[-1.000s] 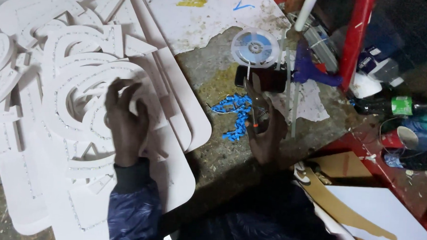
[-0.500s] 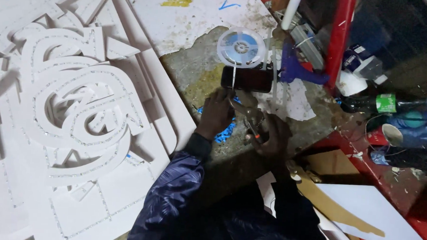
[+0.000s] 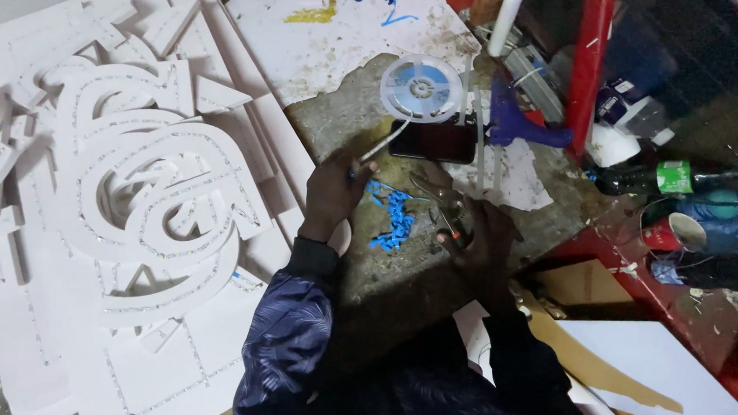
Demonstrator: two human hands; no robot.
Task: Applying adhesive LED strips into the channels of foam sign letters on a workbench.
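Observation:
My left hand (image 3: 334, 190) pinches the loose end of a white strip (image 3: 382, 148) that runs up to a round reel (image 3: 421, 88) with a blue centre. My right hand (image 3: 478, 237) grips a pair of scissors (image 3: 437, 196) with an orange-tipped handle, blades pointing up-left toward the strip. Between the two hands lies a small heap of blue scraps (image 3: 395, 217) on the worn bench. A dark phone (image 3: 433, 141) lies just below the reel.
White foam-board cut-out shapes (image 3: 147, 192) with dotted edges cover the left. A purple glue gun (image 3: 521, 123), a red post (image 3: 588, 67), a green-labelled bottle (image 3: 673, 177), a red cup (image 3: 671, 233) and white and tan sheets (image 3: 655, 366) crowd the right.
My left hand left the white cut-outs, crossed to the right and took hold of the strip's end. My right hand stayed by the scissors. The view shifted slightly.

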